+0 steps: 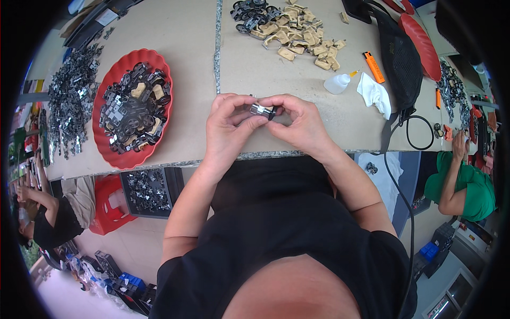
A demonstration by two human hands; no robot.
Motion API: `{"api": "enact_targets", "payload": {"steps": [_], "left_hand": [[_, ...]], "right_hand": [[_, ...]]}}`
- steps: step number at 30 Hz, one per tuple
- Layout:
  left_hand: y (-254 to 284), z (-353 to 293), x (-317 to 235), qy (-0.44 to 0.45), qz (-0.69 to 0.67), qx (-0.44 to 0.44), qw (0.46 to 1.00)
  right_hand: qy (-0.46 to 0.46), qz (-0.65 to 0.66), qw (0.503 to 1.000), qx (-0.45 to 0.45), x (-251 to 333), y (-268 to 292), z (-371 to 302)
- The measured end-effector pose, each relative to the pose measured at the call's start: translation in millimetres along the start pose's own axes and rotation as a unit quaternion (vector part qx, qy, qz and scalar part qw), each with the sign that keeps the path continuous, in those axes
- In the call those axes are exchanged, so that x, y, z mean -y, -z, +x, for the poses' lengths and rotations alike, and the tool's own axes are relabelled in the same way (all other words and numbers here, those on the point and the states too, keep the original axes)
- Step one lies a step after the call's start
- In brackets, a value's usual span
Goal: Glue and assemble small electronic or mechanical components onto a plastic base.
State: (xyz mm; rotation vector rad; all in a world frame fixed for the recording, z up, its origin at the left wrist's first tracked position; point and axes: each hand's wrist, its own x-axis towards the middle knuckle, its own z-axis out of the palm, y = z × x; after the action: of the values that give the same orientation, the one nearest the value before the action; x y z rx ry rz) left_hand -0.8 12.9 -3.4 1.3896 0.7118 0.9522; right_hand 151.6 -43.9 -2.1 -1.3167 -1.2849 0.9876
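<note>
At frame centre, left hand (226, 126) and right hand (303, 123) pinch one silver-and-black part (261, 110), apparently for two-sided steadiness.

I identify an assembly workshop: bench (186, 32) across the upper frame, loose metal parts (74, 98) heaped at upper left, co-workers at left (56, 223) and right (473, 186) edges.

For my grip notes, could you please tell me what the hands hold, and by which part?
The left hand and right hand pinch a small silver-and-black part near its opposite ends.
</note>
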Motion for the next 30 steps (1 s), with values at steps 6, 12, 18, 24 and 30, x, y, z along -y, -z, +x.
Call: {"api": "enact_targets", "payload": {"steps": [6, 12, 18, 24, 30], "left_hand": [[1, -2, 1, -0.022, 0.020, 0.003, 1.000], [-3, -4, 2, -0.066, 0.044, -0.021, 0.997], [1, -3, 0, -0.024, 0.051, -0.007, 0.998], [26, 9, -9, -0.060, 0.213, 0.115, 0.968], [33, 25, -26, -0.119, 0.302, 0.216, 0.921]], "right_hand": [[-0.044, 0.153, 0.987, 0.036, 0, 6, 2], [-0.037, 0.174, 0.984, 0.014, 6, 7, 4], [-0.001, 0.093, 0.996, 0.013, 0, 5, 1], [0.032, 0.040, 0.998, 0.036, -1, 6, 1], [0.026, 0.045, 0.998, 0.040, -6, 4, 2]]}}
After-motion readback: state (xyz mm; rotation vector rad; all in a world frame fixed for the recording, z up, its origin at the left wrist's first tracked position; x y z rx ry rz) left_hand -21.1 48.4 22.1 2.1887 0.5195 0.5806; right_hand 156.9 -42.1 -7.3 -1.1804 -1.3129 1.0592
